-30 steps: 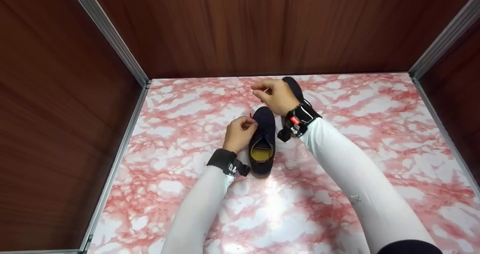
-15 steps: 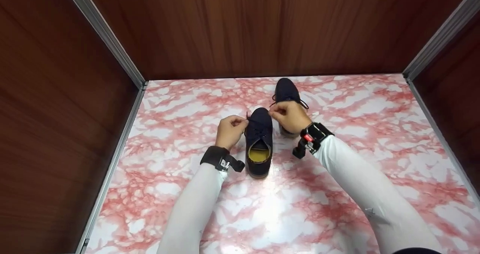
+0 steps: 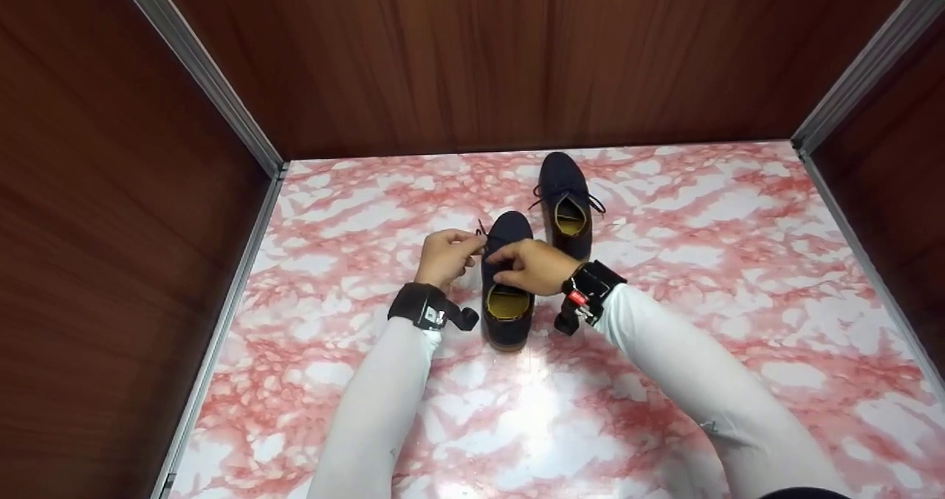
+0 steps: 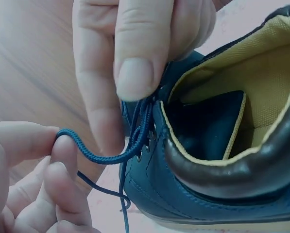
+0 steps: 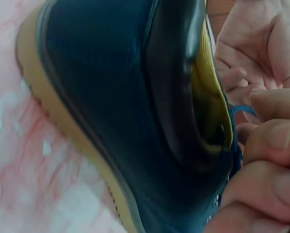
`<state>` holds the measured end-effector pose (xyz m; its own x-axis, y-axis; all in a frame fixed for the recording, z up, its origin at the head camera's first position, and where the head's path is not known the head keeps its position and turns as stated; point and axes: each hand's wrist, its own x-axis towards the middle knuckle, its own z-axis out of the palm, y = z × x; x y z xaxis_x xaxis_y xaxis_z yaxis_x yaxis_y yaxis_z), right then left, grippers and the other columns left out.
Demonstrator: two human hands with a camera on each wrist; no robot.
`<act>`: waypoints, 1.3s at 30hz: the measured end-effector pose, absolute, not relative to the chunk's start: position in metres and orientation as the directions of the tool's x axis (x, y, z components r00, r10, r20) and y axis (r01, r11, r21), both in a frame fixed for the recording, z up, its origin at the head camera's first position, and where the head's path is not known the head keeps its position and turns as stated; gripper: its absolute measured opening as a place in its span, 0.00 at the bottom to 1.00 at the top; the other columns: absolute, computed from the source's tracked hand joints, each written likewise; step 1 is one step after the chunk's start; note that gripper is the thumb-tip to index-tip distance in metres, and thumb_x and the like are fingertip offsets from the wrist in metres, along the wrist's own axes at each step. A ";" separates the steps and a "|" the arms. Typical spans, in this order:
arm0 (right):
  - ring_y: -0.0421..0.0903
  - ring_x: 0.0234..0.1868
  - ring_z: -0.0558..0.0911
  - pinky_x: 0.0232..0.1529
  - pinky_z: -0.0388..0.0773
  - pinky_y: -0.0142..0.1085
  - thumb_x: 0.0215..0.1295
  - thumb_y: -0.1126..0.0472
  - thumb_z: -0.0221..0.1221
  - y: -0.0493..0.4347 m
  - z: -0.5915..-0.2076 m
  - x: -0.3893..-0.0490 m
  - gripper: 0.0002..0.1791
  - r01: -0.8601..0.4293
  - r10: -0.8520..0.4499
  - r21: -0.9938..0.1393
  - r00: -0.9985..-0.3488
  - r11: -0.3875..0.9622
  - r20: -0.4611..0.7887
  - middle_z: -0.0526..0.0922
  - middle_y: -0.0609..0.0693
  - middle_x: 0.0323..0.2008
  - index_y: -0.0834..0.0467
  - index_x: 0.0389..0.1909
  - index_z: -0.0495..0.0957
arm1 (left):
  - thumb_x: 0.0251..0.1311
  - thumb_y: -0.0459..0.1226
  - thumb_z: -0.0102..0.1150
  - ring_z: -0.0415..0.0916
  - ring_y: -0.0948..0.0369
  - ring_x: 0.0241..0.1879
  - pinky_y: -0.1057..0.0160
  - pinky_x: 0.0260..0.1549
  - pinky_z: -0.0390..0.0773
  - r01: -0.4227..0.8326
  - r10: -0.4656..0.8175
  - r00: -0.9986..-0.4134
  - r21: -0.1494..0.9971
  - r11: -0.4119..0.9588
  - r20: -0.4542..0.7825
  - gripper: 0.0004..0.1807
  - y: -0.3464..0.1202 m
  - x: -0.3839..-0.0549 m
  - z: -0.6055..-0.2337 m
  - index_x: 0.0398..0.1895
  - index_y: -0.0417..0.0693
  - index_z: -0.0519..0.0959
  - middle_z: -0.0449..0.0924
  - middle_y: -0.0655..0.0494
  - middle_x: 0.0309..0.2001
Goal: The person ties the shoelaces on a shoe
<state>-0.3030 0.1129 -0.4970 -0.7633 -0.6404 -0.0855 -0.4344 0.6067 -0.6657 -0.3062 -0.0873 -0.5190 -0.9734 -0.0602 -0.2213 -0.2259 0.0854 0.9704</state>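
Note:
A dark blue lace-up shoe [image 3: 509, 229] with a yellow lining stands between the two hands. At its left side, my left hand [image 3: 443, 257] pinches a blue shoelace [image 4: 98, 158] between thumb and fingertips, drawing a curved length away from the eyelets. My right hand [image 3: 543, 266] reaches over the shoe from the right and covers much of its lacing in the head view. Its thumb and index finger are apart beside the lacing in the left wrist view, the index finger blurred behind the held lace. A loose lace end [image 4: 103, 187] hangs below.
The matching shoe [image 3: 567, 178], with its laces lying out to both sides, stands farther back to the right. Both shoes rest on a red-and-white marbled surface [image 3: 332, 370]. Brown wood-look panels [image 3: 443, 56] with grey metal edging enclose the back and sides.
My right hand has come down and toward me from beyond the shoe's toe, ending over its lacing. The left hand stays at the shoe's left side with the lace.

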 end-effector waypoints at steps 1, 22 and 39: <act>0.32 0.21 0.74 0.32 0.73 0.28 0.71 0.56 0.65 0.111 -0.497 -0.303 0.21 -0.428 -0.643 -0.679 -0.761 0.596 -0.085 0.79 0.42 0.21 0.59 0.61 0.83 | 0.61 0.39 0.72 0.73 0.67 0.19 0.73 0.15 0.66 -0.238 -0.056 -0.971 0.969 0.068 -0.234 0.07 -0.088 -0.306 -0.519 0.35 0.43 0.88 0.87 0.54 0.27; 0.33 0.19 0.71 0.23 0.68 0.27 0.68 0.55 0.69 0.102 -0.507 -0.299 0.09 -0.266 -0.491 -0.799 -0.870 0.540 -0.042 0.76 0.38 0.17 0.58 0.36 0.87 | 0.62 0.41 0.73 0.71 0.68 0.17 0.73 0.15 0.65 -0.307 -0.003 -0.952 0.952 -0.011 -0.307 0.10 -0.090 -0.300 -0.523 0.32 0.45 0.83 0.85 0.60 0.24; 0.36 0.21 0.70 0.25 0.66 0.26 0.63 0.64 0.59 0.113 -0.504 -0.297 0.03 -0.225 -0.462 -0.812 -0.885 0.539 -0.061 0.73 0.40 0.20 0.58 0.30 0.79 | 0.65 0.43 0.66 0.78 0.63 0.21 0.70 0.17 0.70 -0.230 -0.159 -0.968 0.941 0.250 -0.195 0.12 -0.113 -0.307 -0.533 0.37 0.42 0.85 0.88 0.53 0.29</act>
